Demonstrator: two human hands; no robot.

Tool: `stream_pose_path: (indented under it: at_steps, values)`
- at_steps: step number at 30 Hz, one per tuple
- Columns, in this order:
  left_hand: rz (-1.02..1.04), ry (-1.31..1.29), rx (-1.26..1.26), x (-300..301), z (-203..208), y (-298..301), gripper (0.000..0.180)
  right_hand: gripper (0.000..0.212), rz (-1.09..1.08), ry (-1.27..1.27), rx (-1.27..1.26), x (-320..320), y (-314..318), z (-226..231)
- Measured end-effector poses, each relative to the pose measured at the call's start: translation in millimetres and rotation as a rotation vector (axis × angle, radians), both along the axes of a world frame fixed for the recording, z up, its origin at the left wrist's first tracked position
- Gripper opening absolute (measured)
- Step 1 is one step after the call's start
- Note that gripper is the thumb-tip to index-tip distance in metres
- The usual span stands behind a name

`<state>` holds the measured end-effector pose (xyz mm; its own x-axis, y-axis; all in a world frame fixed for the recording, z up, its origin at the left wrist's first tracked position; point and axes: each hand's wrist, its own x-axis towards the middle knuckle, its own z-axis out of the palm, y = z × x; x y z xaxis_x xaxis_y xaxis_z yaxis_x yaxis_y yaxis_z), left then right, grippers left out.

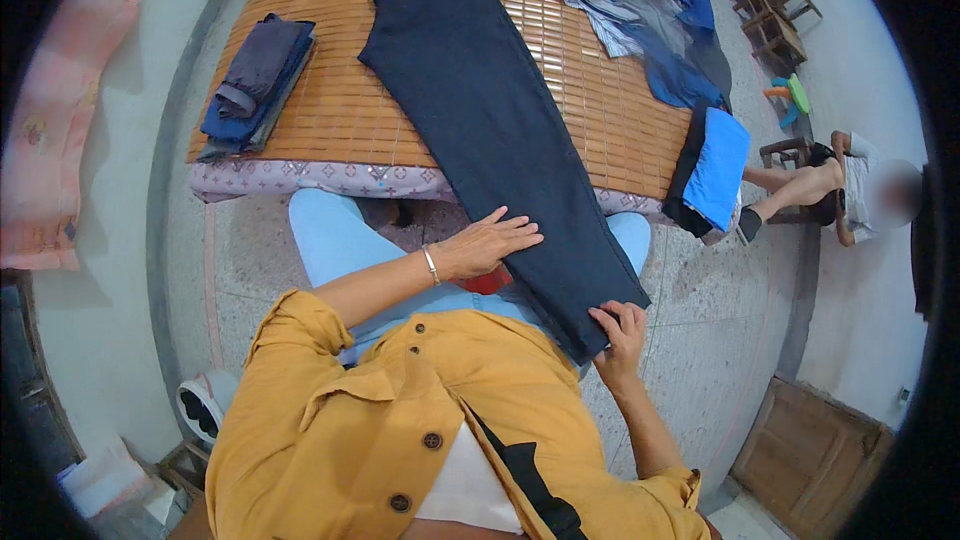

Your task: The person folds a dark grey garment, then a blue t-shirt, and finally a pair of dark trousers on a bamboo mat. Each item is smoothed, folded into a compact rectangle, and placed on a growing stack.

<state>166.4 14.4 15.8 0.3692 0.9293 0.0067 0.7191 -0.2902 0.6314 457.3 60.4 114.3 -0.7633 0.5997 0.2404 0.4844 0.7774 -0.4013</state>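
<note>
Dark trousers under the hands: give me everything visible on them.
The dark trousers are navy to black, of plain woven cloth, and folded lengthwise into one long, flat strip. The strip runs from the far side of the bamboo mat, over the bed's near edge and down onto the person's lap. The waist end lies at the top, with the hem cut square at the lower end. The left hand lies flat on the left edge; the right hand grips the hem corner.
</note>
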Motion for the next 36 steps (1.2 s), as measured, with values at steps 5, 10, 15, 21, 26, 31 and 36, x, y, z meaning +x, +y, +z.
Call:
stream_pose_path:
  at_steps: [5, 10, 15, 21, 26, 31, 36]
  values:
    - [0.023, -0.016, 0.028, 0.2, 8.2, 3.6, 0.076, 0.045, -0.237, -0.169, 0.006, -7.1, 14.0, 38.6]
    - [0.102, -0.12, 0.189, 12.8, 68.7, 14.7, 0.068, 0.026, -0.304, 0.164, 0.019, -24.4, 33.9, 94.8]
    - [-0.049, -0.116, 0.139, 28.7, 73.8, 7.9, 0.067, 0.026, -0.299, 0.465, -0.056, -23.7, 22.2, 81.6]
    - [-0.056, -0.084, 0.0, 32.4, 34.3, -5.1, 0.074, 0.02, -0.483, 0.554, -0.294, -8.9, 3.8, 56.2]
    - [0.119, 0.044, 0.051, 6.8, 11.2, 7.7, 0.077, 0.021, -0.567, 0.604, -0.092, -16.1, 4.6, 59.4]
    - [0.239, 0.069, 0.165, -1.8, 6.3, 17.7, 0.076, 0.03, -0.615, 0.77, 0.099, -14.1, 7.7, 58.2]
    - [0.124, -0.084, 0.154, 20.2, 14.0, 6.0, 0.061, 0.03, -0.503, 0.642, 0.57, -0.2, 16.3, 72.8]
